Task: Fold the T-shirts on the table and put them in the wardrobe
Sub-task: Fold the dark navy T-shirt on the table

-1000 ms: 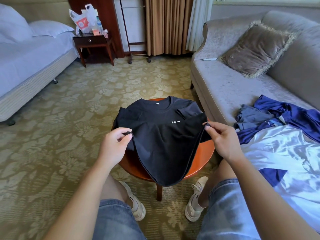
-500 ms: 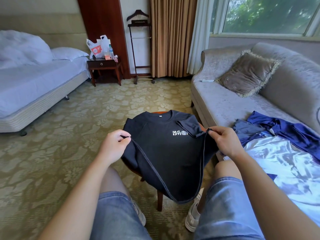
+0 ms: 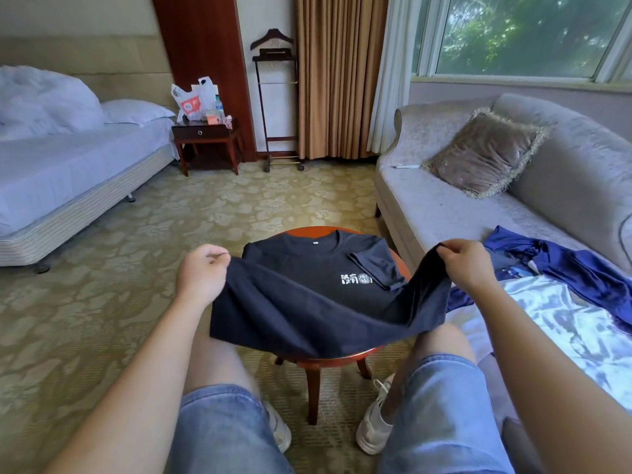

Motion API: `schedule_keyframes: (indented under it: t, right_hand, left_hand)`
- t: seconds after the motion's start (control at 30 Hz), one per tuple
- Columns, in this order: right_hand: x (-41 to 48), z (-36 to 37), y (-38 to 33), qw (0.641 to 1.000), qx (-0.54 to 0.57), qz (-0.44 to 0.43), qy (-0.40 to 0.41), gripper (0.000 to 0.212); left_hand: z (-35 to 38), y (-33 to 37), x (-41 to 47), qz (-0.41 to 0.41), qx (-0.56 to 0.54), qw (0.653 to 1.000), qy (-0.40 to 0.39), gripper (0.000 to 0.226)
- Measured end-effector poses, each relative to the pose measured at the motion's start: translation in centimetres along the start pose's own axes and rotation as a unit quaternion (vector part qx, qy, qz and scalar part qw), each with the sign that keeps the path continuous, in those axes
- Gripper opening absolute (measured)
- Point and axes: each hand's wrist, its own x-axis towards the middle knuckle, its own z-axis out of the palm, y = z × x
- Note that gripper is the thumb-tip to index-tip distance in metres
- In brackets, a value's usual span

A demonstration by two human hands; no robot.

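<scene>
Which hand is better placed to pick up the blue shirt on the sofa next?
Right. The right hand is just beside the blue shirt; the left hand is across the table. Both pinch the black T-shirt hem.

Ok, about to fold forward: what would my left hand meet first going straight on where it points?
Likely nothing: the left hand, pinching the black T-shirt, points past the table rim over carpet; depth unclear.

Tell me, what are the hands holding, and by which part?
The black T-shirt, by its bottom hem: the left hand pinches one corner, the right hand the other. Its collar end lies on the table.
</scene>
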Motion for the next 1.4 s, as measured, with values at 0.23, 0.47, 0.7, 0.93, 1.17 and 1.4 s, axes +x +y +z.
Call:
schedule_keyframes:
  t: [0.23,0.47,0.7,0.93,1.17,1.4]
  right_hand:
    - [8.8,3.9,-0.3,0.99,0.003,0.105,0.091,0.028]
    - [19.4,9.6,0.1,0.987,-0.033,0.134,0.081,0.027]
    - [28.1,16.8,2.0,0.987,-0.059,0.144,0.041,0.027]
    - [25.9,23.4,4.4,0.988,-0.075,0.119,-0.07,0.061]
    - [13.9,24.6,5.1,0.938,-0.277,0.001,-0.207,0.061]
    - [10.7,22.7,8.6,0.906,-0.355,0.025,-0.229,0.076]
  left_hand:
    - [3.8,-0.7,8.9,-0.095,-0.007,0.987,0.127,0.016]
    - [7.3,-1.5,19.8,-0.1,0.051,0.982,0.148,0.018]
    - [13.3,-5.2,29.8,-0.153,0.018,0.982,0.113,0.012]
    - [19.6,-7.9,27.6,-0.126,0.126,0.983,0.044,0.055]
    - [21.8,-8.4,17.3,0.033,0.317,0.941,-0.111,0.063]
    - [20.9,-12.0,13.3,-0.017,0.422,0.884,-0.2,0.074]
